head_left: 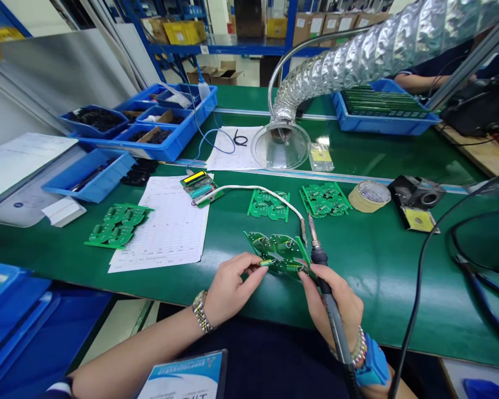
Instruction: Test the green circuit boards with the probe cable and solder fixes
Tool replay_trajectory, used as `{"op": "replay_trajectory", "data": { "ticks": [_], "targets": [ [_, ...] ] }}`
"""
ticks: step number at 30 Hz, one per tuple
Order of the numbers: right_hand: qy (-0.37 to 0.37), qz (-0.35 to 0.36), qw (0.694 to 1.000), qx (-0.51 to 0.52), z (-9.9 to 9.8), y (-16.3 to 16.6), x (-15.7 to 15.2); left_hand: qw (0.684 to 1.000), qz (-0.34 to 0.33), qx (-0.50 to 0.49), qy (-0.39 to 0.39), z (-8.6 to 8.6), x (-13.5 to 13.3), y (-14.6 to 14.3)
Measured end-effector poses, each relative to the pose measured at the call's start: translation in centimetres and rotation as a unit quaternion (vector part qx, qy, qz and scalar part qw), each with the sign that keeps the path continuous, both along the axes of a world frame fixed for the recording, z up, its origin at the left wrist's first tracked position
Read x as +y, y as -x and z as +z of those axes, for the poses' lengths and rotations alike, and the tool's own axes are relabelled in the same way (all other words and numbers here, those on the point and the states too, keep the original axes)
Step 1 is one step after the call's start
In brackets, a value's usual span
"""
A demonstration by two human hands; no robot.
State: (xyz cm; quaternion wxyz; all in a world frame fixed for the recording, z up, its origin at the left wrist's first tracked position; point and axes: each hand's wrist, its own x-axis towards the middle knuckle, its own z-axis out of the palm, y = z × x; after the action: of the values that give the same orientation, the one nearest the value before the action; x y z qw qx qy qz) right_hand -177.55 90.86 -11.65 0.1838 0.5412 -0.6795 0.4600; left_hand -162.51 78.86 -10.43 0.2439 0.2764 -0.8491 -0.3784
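Note:
A green circuit board panel (279, 245) is tilted up between my hands, with several small yellow-green cylindrical components on it. At its lower left corner, my left hand (238, 285) pinches one small cylindrical component (266, 262) between thumb and forefinger. My right hand (336, 302) is wrapped round a soldering iron (327, 293), its metal tip pointing up and away. The thumb and a finger of that hand also touch the panel's right edge. A white cable (270, 191) ends close to the iron's tip and runs back to a small tester board with a yellow display (195, 178).
More green panels (268, 204) (325, 199) (118, 225) lie around. Printed sheets (162, 233), a tape roll (369, 196) and an iron stand (416, 194) are on the bench. A foil duct (336, 69) with a clear hood (280, 147) hangs behind. Blue bins (191, 122) stand back left.

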Motion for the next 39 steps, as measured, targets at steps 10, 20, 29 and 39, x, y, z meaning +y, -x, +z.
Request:
{"op": "replay_trajectory", "data": {
  "ticks": [10, 20, 29, 39],
  "targets": [
    [0.002, 0.000, 1.000, 0.016, -0.4, -0.3, -0.1, 0.999, -0.024, 0.002, 0.032, 0.0, 0.7, 0.5],
    [-0.024, 0.022, 0.996, -0.083, -1.1, -1.0, -0.3, 0.982, -0.033, 0.004, 0.187, -1.4, -0.1, 0.0],
    [-0.049, 0.042, 0.991, -0.120, -1.6, 0.1, 0.0, 0.992, -0.042, -0.046, 0.109, -1.7, -1.3, 0.2],
    [-0.026, 0.004, 0.995, -0.091, -1.4, 2.8, 0.7, 0.988, -0.108, -0.100, 0.056, -1.9, -3.5, 0.6]
  ]
}}
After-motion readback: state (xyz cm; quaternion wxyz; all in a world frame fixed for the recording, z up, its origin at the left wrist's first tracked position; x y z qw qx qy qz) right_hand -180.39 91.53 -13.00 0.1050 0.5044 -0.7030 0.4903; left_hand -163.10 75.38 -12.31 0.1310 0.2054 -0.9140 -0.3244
